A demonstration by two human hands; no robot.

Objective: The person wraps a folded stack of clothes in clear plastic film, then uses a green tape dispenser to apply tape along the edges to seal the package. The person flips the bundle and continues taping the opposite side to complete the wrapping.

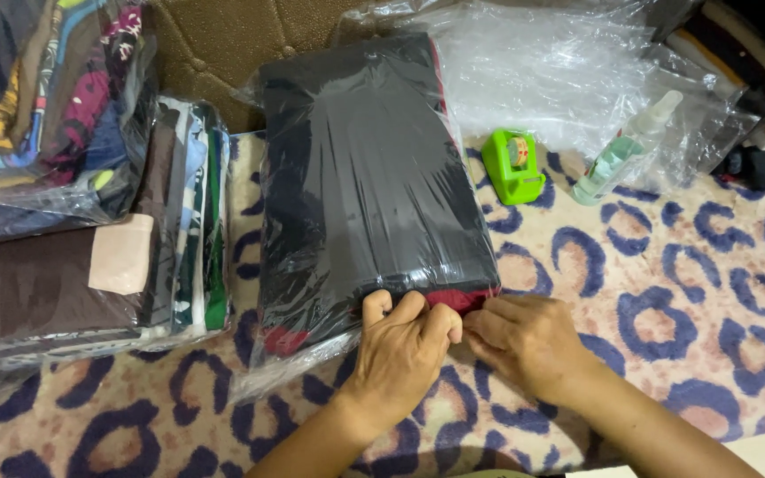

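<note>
Both hands at the near end of a plastic-wrapped dark fabric package.

The left hand [403, 345] and right hand [524, 341] sit knuckle to knuckle, fingers curled narrow and pinching the near edge of the fabric package [365, 177], where red cloth shows under the clear wrap. The package is rectangular, black, and lies lengthwise at the middle of the spotted rug [666, 292]. At the rug's left edge sits a stack of bagged folded cloths [90, 265] carrying a plain beige rectangular label [121, 255]. Beyond the package's right side: a green tape dispenser [512, 165], a clear spray bottle [626, 149], and loose clear plastic bags [560, 71].
</note>
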